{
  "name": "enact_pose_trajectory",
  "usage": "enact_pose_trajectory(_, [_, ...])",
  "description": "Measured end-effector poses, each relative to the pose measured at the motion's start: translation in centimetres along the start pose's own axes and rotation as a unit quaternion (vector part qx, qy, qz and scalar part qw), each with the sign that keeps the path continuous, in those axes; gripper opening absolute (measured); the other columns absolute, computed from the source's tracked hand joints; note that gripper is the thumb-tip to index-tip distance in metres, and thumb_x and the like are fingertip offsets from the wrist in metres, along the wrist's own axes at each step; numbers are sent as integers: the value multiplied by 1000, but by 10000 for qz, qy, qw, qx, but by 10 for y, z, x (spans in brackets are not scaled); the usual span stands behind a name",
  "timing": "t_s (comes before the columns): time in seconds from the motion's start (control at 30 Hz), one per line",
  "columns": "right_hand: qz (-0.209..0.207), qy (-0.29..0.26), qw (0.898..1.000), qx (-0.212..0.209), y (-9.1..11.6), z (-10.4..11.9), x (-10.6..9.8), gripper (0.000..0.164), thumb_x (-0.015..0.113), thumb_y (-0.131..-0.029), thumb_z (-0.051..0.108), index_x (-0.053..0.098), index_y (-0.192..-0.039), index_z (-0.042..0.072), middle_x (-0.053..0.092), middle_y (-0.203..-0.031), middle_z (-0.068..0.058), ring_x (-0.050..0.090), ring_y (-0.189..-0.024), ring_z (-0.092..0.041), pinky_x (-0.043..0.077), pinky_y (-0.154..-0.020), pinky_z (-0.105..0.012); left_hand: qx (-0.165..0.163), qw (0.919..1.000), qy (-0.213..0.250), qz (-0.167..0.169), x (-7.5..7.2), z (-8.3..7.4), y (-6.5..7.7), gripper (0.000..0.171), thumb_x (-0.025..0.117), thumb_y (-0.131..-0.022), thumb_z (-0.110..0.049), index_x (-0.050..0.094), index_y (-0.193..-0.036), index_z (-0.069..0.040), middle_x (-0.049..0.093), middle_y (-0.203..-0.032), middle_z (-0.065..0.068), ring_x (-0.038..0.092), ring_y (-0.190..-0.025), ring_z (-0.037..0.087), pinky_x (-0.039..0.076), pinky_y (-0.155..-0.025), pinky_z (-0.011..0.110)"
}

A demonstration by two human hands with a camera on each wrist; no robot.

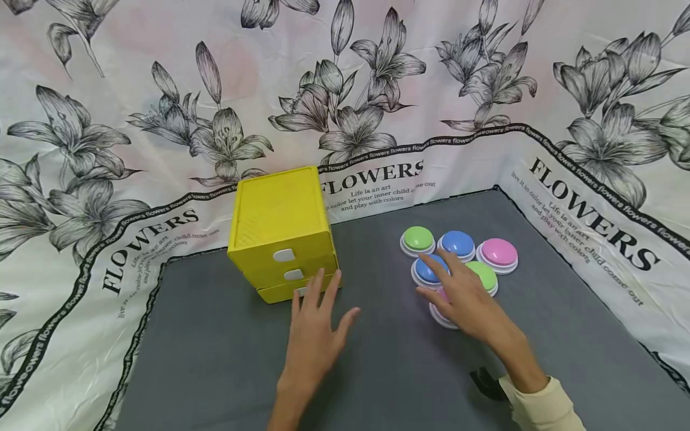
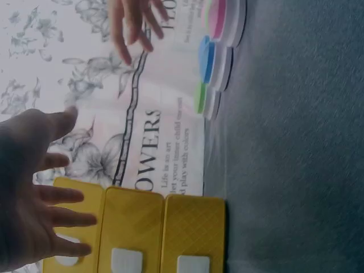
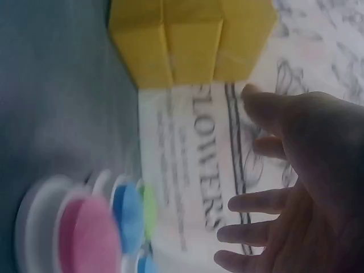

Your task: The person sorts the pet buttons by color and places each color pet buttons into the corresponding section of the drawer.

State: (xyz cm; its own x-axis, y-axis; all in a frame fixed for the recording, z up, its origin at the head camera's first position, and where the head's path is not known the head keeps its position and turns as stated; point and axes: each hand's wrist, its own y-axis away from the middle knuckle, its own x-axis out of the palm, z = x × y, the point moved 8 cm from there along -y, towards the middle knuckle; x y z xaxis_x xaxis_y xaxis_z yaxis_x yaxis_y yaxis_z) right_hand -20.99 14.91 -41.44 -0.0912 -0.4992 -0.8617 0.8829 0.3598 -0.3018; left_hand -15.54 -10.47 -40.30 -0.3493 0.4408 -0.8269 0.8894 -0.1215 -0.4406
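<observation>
A yellow box with several small drawers and white pull tabs stands at the left back of the dark table. My left hand, fingers spread, is in front of its lowest drawer; in the left wrist view the fingers stand apart from the drawer fronts. My right hand hovers over a cluster of round push buttons with white bases, holding nothing. Green, blue and pink buttons form the back row. Another blue button, a green button and a partly hidden pink button lie nearer.
A dark grey cloth covers the table. White flower-printed fabric with black lettering rises behind it and along both sides. A small black patch lies by the right sleeve.
</observation>
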Motion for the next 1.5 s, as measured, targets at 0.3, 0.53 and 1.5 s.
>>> enact_pose_trajectory(0.3, [-124, -703, 9917, -1071, -49, 82, 13, 59, 75, -99, 29, 55, -151, 12, 54, -153, -19, 59, -137, -40, 55, -110, -59, 115, 9730, 545, -2241, -62, 30, -14, 37, 79, -94, -15, 72, -127, -1, 73, -122, 18, 71, -110, 37, 62, -91, 56])
enact_pose_trajectory(0.53, [141, -1062, 9787, -1754, -86, 158, 36, 53, 74, -100, 28, 59, -148, 11, 62, -144, -10, 67, -125, -26, 62, -103, -44, -675, 9681, 642, -2326, -98, 77, -32, 50, 76, -99, -26, 63, -141, -3, 58, -146, 24, 54, -136, 45, 50, -112, 66])
enact_pose_trajectory(1.5, [-772, -1866, 9766, -737, -124, 200, 66, 24, 72, -97, 5, 75, -120, 1, 72, -106, -11, 72, -85, -22, 61, -69, -30, -2881, 8748, 3865, 483, -80, 195, -61, 58, 49, -110, -48, 56, -151, -7, 50, -161, 11, 57, -142, 33, 60, -106, 47])
